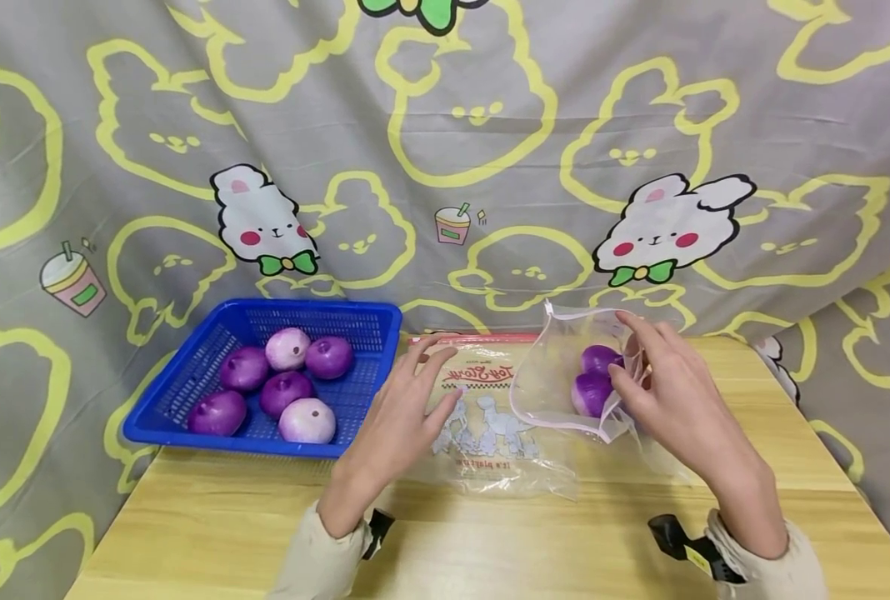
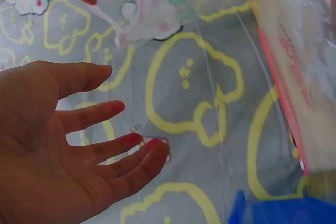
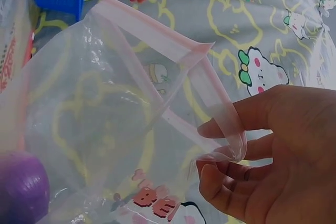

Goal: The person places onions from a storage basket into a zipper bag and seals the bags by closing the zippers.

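Note:
My right hand [image 1: 673, 383] pinches the pink-edged mouth of a clear zip bag [image 3: 105, 98], which gapes open. Two purple onions [image 1: 592, 395] are inside that bag; part of one purple onion [image 3: 21, 187] shows in the right wrist view. My left hand [image 1: 407, 408] is empty, its fingers spread and slightly bent, above a flat clear bag [image 1: 482, 475] with a red zip and printed figures. The left wrist view shows the same left hand [image 2: 79, 135] palm toward the camera, apart from anything.
To the left, a blue plastic basket [image 1: 370, 333] holds several onions, some purple and some pale [image 1: 307, 421]. The wooden table [image 1: 490, 550] backs onto a grey cloth [image 1: 430, 275] with yellow outlines and cartoon rabbits.

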### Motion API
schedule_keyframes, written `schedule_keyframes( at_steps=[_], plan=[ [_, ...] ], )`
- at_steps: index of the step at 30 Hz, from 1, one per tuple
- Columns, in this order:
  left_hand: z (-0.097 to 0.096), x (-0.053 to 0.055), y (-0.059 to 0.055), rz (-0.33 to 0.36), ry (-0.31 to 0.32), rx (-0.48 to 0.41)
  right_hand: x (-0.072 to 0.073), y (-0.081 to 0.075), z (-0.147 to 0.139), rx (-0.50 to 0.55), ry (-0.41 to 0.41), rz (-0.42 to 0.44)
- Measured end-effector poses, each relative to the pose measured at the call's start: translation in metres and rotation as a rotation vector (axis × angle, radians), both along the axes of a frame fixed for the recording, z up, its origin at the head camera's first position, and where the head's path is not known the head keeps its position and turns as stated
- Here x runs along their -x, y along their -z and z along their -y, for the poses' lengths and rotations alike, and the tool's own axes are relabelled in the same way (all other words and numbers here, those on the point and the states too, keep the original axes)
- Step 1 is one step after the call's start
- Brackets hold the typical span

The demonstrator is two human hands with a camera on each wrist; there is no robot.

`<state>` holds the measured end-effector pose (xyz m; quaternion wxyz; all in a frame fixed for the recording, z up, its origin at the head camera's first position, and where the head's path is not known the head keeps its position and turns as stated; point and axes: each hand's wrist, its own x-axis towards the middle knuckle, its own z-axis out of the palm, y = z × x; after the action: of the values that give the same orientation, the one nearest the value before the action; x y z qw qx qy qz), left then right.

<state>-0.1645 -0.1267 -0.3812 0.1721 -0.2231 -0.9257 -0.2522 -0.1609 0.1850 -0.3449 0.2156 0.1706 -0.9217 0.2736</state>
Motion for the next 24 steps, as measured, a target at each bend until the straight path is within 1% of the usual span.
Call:
schedule_keyframes(
  at_steps=[2,5,11,17,21,24],
  plan=[
    [0.006,0.001,0.001,0.006,-0.015,0.007,0.000,0.001,0.000,0.003,0.000,-0.001],
    [0.018,0.002,0.002,-0.005,-0.033,0.021,-0.001,0.001,0.001,0.004,0.000,-0.004],
    [0.037,0.005,-0.001,-0.046,-0.070,0.022,0.000,0.001,0.001,-0.007,-0.006,-0.016],
    [0.052,0.004,-0.003,-0.062,-0.090,0.021,0.001,0.002,0.001,-0.016,-0.008,-0.023],
    [0.063,0.003,-0.004,-0.034,-0.116,0.027,0.001,0.002,0.001,-0.013,-0.002,-0.018],
    [0.075,0.002,-0.006,0.020,-0.147,0.033,0.001,0.003,0.002,-0.012,0.001,-0.016]
  ],
)
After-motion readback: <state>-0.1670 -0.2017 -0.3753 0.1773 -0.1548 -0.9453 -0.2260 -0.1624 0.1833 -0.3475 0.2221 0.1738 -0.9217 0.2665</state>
